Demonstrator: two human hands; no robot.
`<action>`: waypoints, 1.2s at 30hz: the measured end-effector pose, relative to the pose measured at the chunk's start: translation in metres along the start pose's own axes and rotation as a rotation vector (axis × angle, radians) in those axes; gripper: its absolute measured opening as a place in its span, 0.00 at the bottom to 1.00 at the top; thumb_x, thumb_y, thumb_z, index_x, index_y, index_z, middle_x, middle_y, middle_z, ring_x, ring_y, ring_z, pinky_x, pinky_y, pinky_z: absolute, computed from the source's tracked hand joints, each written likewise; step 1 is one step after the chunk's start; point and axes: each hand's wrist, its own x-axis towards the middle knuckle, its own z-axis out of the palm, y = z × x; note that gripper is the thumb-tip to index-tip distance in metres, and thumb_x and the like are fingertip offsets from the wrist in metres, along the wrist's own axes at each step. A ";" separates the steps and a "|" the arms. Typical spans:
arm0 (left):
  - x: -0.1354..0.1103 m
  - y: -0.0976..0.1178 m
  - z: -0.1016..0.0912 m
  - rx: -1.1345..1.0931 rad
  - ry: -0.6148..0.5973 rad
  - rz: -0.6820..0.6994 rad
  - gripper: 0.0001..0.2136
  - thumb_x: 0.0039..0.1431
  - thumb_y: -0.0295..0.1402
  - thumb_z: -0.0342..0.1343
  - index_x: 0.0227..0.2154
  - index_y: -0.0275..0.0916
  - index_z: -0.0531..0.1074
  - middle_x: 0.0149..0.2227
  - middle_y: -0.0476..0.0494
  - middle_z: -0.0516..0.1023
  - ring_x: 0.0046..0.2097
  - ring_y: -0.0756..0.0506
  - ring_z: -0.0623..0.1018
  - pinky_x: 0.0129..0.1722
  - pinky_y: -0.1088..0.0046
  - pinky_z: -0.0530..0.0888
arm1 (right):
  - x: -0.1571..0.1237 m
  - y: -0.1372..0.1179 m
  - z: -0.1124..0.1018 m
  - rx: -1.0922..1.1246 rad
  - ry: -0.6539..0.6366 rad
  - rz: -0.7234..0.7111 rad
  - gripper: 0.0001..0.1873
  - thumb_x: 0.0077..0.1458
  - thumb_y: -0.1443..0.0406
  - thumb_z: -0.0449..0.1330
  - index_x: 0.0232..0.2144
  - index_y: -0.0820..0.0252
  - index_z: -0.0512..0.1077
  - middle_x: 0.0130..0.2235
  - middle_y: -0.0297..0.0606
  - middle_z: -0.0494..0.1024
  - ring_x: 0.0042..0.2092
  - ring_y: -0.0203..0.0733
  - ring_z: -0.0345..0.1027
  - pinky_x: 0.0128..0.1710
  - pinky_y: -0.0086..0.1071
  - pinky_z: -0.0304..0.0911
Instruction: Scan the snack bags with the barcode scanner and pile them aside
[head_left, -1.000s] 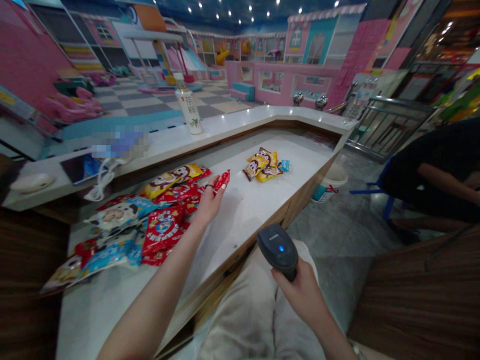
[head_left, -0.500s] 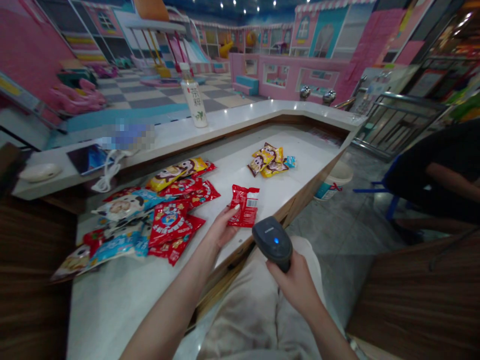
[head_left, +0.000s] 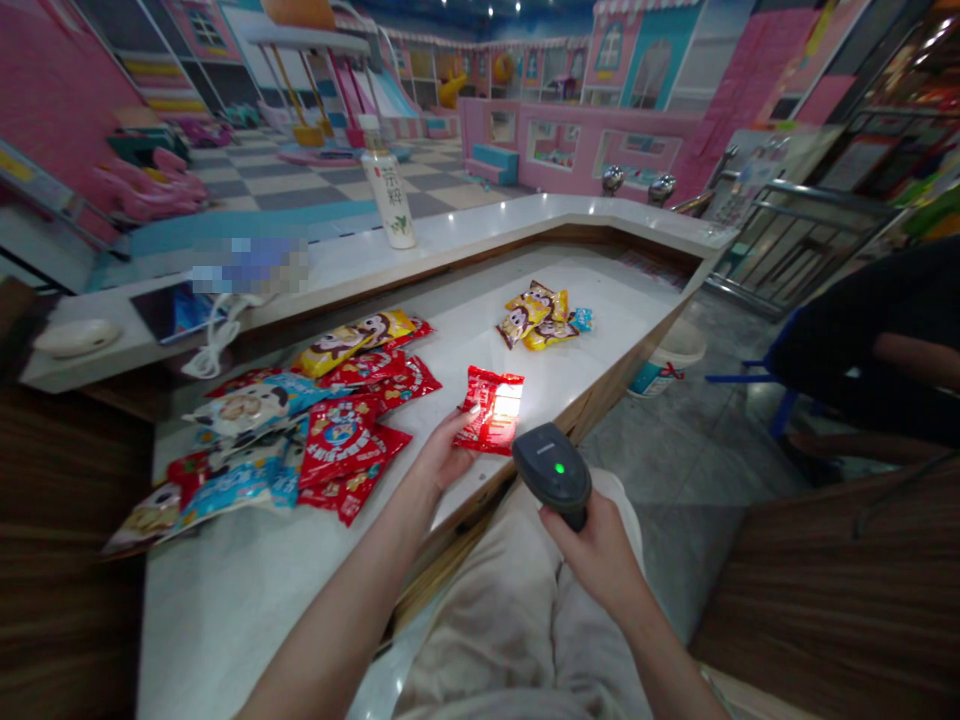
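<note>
My left hand (head_left: pixel 442 452) pinches a red snack packet (head_left: pixel 491 410) by its left edge and holds it upright above the white counter (head_left: pixel 247 590), its barcode side lit up bright. My right hand (head_left: pixel 596 555) grips a black handheld barcode scanner (head_left: pixel 553 468) just right of and below the packet, its head aimed at the packet and a green light showing on top. A heap of red, blue and yellow snack packets (head_left: pixel 300 430) lies on the counter to the left of my left hand.
A smaller pile of yellow packets (head_left: pixel 538 316) lies farther back on the counter. A white bottle (head_left: pixel 391 196), a phone (head_left: pixel 171 310) and a white cable (head_left: pixel 214 345) sit on the raised ledge. A seated person in black (head_left: pixel 870 340) is at the right, a bucket (head_left: pixel 667 360) on the floor.
My left hand has lifted the red packet off the heap, drawn it toward me and turned it to the scanner. The scanner's light went from blue to green and the packet is now lit.
</note>
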 end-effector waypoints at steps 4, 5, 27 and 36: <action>-0.002 0.002 0.003 -0.016 0.034 -0.044 0.17 0.59 0.29 0.60 0.51 0.30 0.75 0.47 0.31 0.82 0.49 0.36 0.82 0.57 0.56 0.74 | -0.001 -0.001 0.000 0.008 0.005 0.011 0.08 0.51 0.66 0.60 0.35 0.62 0.76 0.31 0.36 0.81 0.34 0.44 0.75 0.34 0.29 0.67; -0.003 0.003 0.004 -0.023 0.042 -0.051 0.16 0.59 0.29 0.60 0.50 0.29 0.75 0.47 0.31 0.82 0.48 0.36 0.82 0.57 0.56 0.74 | -0.001 -0.001 0.000 0.011 0.007 0.009 0.08 0.51 0.67 0.60 0.35 0.62 0.76 0.31 0.36 0.81 0.34 0.44 0.75 0.35 0.29 0.67; 0.168 -0.020 0.069 1.978 0.031 0.457 0.31 0.70 0.42 0.42 0.72 0.39 0.45 0.74 0.38 0.43 0.74 0.33 0.44 0.70 0.48 0.47 | -0.006 0.034 -0.026 -0.072 0.112 0.082 0.11 0.53 0.59 0.60 0.31 0.62 0.76 0.26 0.38 0.80 0.29 0.48 0.75 0.29 0.32 0.69; 0.116 0.033 0.052 1.964 0.140 0.595 0.32 0.69 0.43 0.45 0.71 0.34 0.49 0.73 0.33 0.48 0.73 0.33 0.51 0.70 0.51 0.51 | -0.005 0.033 -0.022 -0.070 0.090 0.041 0.11 0.53 0.59 0.60 0.31 0.63 0.77 0.25 0.38 0.81 0.28 0.47 0.75 0.28 0.31 0.69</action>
